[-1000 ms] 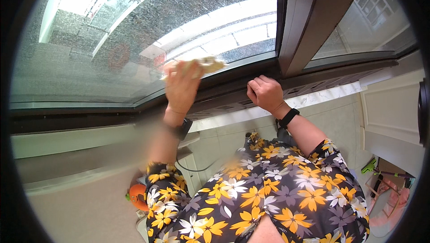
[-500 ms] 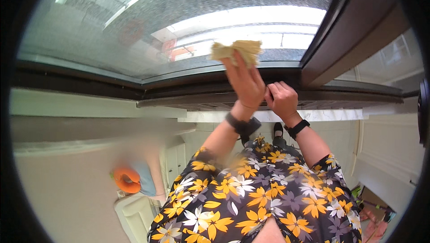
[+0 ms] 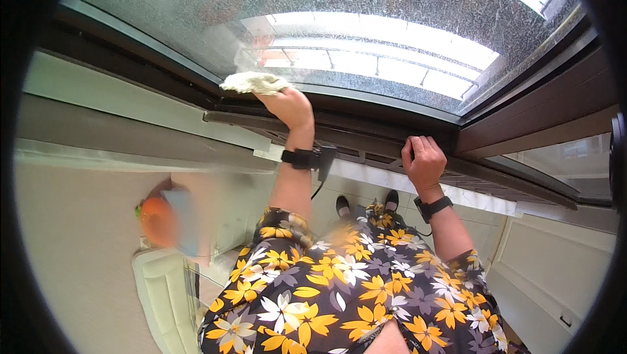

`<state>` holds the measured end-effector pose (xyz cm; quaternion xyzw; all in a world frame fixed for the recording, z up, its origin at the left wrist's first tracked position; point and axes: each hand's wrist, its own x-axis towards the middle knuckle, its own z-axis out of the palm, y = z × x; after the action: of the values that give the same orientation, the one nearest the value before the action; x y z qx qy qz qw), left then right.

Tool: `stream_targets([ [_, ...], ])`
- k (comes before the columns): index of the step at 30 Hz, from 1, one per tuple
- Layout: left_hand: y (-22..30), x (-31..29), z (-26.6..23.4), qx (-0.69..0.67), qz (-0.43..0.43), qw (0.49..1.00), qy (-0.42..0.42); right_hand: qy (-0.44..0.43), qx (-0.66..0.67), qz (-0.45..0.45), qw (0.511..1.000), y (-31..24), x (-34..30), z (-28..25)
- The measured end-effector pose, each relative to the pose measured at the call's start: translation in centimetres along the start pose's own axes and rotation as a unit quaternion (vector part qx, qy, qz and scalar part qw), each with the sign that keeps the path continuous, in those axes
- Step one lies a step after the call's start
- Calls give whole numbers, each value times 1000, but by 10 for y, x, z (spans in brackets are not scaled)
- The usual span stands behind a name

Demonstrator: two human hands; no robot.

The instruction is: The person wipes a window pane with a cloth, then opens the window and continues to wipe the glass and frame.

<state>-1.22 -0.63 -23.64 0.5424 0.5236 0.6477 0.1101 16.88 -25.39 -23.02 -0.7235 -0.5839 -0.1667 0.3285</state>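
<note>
My left hand (image 3: 291, 107) is closed on a pale yellow cloth (image 3: 253, 82) and presses it to the window pane (image 3: 366, 53), low down near the corner of the dark frame. Part of the cloth hides the fingertips. With curled fingers, my right hand (image 3: 426, 161) grips the edge of the dark brown window ledge (image 3: 366, 133), well to the right of the cloth. The glass looks speckled and hazy, with a light building and railings behind it.
A dark upright frame post (image 3: 542, 102) stands at the right, beside another pane. Below the ledge runs a white marble strip (image 3: 480, 199). At the lower left are an orange round thing (image 3: 157, 221) and a cream padded seat (image 3: 163, 295); a white cabinet door (image 3: 555, 269) is at the lower right.
My left hand has carried the cloth leftward along the bottom of the pane, to near the frame corner. My right hand stays on the ledge. The whole view has turned somewhat.
</note>
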Motion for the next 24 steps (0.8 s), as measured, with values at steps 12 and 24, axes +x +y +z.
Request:
stream_targets([
  [12,108,-114,-14,-111,-70,981,-142,-29,-9,-8,1000,5,-3,-6],
  [24,1,-17,11,8,-168,985,-33,-33,-36,-16,999,16,-7,-6],
])
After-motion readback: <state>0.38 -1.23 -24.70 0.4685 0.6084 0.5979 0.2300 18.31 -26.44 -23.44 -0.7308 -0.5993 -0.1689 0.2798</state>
